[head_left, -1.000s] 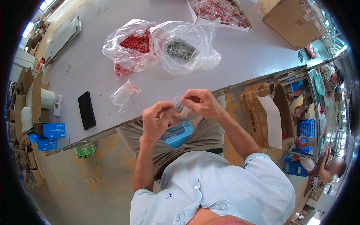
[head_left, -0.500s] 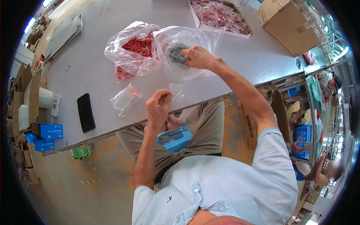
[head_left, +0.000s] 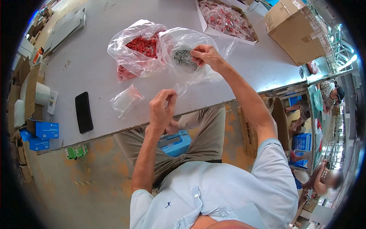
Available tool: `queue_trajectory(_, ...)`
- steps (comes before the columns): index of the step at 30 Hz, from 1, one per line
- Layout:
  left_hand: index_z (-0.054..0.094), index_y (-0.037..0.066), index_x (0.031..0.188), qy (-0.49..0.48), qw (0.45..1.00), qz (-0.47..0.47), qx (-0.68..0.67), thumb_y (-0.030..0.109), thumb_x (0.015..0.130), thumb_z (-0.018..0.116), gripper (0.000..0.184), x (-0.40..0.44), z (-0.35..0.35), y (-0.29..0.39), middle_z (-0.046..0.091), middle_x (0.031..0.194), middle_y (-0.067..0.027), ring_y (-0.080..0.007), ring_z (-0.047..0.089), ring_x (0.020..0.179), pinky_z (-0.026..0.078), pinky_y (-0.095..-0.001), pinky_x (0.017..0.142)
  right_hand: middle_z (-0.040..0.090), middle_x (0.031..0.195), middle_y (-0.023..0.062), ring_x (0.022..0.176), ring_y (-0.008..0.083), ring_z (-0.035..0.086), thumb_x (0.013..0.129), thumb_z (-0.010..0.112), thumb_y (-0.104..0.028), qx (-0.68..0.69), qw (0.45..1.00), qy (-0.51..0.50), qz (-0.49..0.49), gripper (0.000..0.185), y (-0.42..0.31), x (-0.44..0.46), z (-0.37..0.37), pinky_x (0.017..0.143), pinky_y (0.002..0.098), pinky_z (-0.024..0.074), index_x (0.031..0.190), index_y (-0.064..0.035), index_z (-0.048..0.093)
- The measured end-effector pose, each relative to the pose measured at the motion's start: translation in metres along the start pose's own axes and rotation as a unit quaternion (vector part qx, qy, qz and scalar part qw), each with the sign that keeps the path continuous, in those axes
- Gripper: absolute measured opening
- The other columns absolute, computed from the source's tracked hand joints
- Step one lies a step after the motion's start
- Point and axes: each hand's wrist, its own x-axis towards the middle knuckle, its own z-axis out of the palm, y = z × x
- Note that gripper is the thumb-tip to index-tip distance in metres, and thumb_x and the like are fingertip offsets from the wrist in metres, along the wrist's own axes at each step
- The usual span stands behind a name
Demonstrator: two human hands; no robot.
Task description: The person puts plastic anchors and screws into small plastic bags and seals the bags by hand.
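Note:
My left hand (head_left: 163, 108) is closed in a pinch near the table's front edge, on a small clear plastic bag (head_left: 181, 90) that sticks out to the right of the fingertips. My right hand (head_left: 206, 56) is above the large open clear bag (head_left: 207, 73), with thumb and fingers pinched together at the right side of a heap of small grey metal pieces, like screws (head_left: 184, 57). Whatever is between those fingertips is too small to make out. Left of the heap, another clear bag (head_left: 131, 66) holds many small red plastic pieces (head_left: 144, 47).
A stack of small clear bags (head_left: 127, 100) and a black phone (head_left: 84, 112) lie on the table to the left. At the back right are a tray of packed red-piece bags (head_left: 227, 21) and a cardboard box (head_left: 297, 32). Blue boxes (head_left: 47, 129) stand at the left edge. Other people sit far right.
My right hand has risen from inside the heap of metal pieces and shifted slightly right, fingers now pinched. My left hand stays almost in place with the small bag.

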Motion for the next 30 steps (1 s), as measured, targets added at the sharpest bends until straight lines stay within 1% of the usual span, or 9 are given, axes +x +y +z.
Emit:
queue_trajectory(1, 0.067, 0.000, 0.099, 0.004, 0.999, 0.039, 0.005, -0.002, 0.090, 0.068, 0.010, 0.004, 0.002, 0.001, 0.069, 0.089, -0.0145, -0.0267, 0.068, 0.076, 0.055, -0.0356, 0.071, 0.068, 0.076, 0.0015, 0.058, 0.0070, 0.060, 0.097, 0.072, -0.024, 0.044, 0.999, 0.001, 0.018, 0.020, -0.001, -0.003, 0.000, 0.051, 0.0224, 0.0494, 0.097, -0.0046, 0.070)
queue_trajectory(4, 0.065, 0.000, 0.101, -0.001, 0.998, 0.055, 0.040, -0.002, 0.091, 0.065, 0.009, 0.011, 0.007, -0.002, 0.068, 0.091, -0.0158, -0.0337, 0.068, 0.080, 0.055, -0.0394, 0.072, 0.068, 0.077, 0.0000, 0.058, 0.0058, 0.059, 0.098, 0.072, -0.025, 0.126, 0.991, -0.004, 0.041, 0.018, -0.003, -0.011, 0.001, 0.050, 0.0211, 0.0473, 0.097, -0.0075, 0.070)
queue_trajectory(9, 0.065, 0.000, 0.102, 0.003, 0.994, 0.070, 0.087, -0.002, 0.091, 0.064, 0.011, 0.013, 0.010, -0.008, 0.066, 0.090, -0.0165, -0.0375, 0.066, 0.082, 0.054, -0.0439, 0.071, 0.063, 0.072, -0.0028, 0.056, 0.0044, 0.052, 0.098, 0.073, -0.024, 0.247, 0.967, -0.033, 0.049, 0.015, -0.007, -0.030, 0.017, 0.048, 0.0196, 0.0400, 0.096, -0.0099, 0.070)
queue_trajectory(13, 0.064, 0.001, 0.103, 0.000, 0.989, 0.091, 0.117, -0.003, 0.089, 0.065, 0.015, 0.012, 0.011, -0.008, 0.064, 0.088, -0.0167, -0.0380, 0.065, 0.082, 0.052, -0.0462, 0.071, 0.058, 0.069, -0.0048, 0.055, 0.0028, 0.048, 0.098, 0.073, -0.022, 0.218, 0.974, -0.057, 0.023, 0.014, -0.020, -0.060, 0.048, 0.047, 0.0198, 0.0360, 0.096, -0.0086, 0.070)
queue_trajectory(15, 0.065, 0.001, 0.104, -0.003, 0.988, 0.091, 0.124, -0.003, 0.090, 0.065, 0.015, 0.013, 0.010, -0.008, 0.065, 0.089, -0.0166, -0.0370, 0.066, 0.081, 0.053, -0.0451, 0.071, 0.057, 0.068, -0.0049, 0.055, 0.0022, 0.047, 0.097, 0.073, -0.018, 0.144, 0.985, -0.088, -0.046, 0.012, -0.022, -0.070, 0.061, 0.047, 0.0197, 0.0358, 0.098, -0.0064, 0.070)
queue_trajectory(20, 0.066, 0.000, 0.105, -0.003, 0.985, 0.112, 0.133, -0.003, 0.090, 0.066, 0.016, 0.013, 0.010, -0.010, 0.067, 0.090, -0.0160, -0.0356, 0.067, 0.080, 0.053, -0.0436, 0.070, 0.061, 0.070, -0.0036, 0.058, 0.0026, 0.052, 0.095, 0.074, -0.013, 0.069, 0.991, -0.079, -0.089, 0.010, -0.024, -0.078, 0.078, 0.049, 0.0200, 0.0400, 0.098, -0.0030, 0.072)
queue_trajectory(22, 0.067, 0.000, 0.107, -0.001, 0.985, 0.110, 0.130, -0.003, 0.090, 0.066, 0.017, 0.012, 0.011, -0.011, 0.067, 0.091, -0.0157, -0.0349, 0.068, 0.081, 0.054, -0.0433, 0.071, 0.065, 0.073, -0.0017, 0.063, 0.0038, 0.057, 0.093, 0.075, -0.011, -0.082, 0.985, -0.047, -0.145, 0.011, -0.023, -0.078, 0.080, 0.055, 0.0215, 0.0461, 0.096, -0.0005, 0.073)
queue_trajectory(25, 0.067, 0.000, 0.108, -0.003, 0.981, 0.114, 0.156, -0.003, 0.090, 0.066, 0.018, 0.011, 0.010, -0.011, 0.067, 0.092, -0.0156, -0.0345, 0.068, 0.082, 0.054, -0.0434, 0.071, 0.069, 0.077, 0.0012, 0.068, 0.0061, 0.062, 0.090, 0.077, -0.008, -0.157, 0.969, -0.029, -0.188, 0.012, -0.022, -0.077, 0.080, 0.061, 0.0244, 0.0522, 0.097, 0.0006, 0.074)
queue_trajectory(30, 0.067, 0.000, 0.109, 0.004, 0.973, 0.142, 0.181, -0.003, 0.090, 0.066, 0.019, 0.009, 0.013, -0.012, 0.068, 0.094, -0.0154, -0.0349, 0.068, 0.084, 0.055, -0.0440, 0.072, 0.073, 0.083, 0.0066, 0.074, 0.0101, 0.067, 0.089, 0.075, -0.004, -0.211, 0.951, -0.046, -0.222, 0.012, -0.027, -0.078, 0.075, 0.067, 0.0266, 0.0558, 0.099, 0.0010, 0.075)
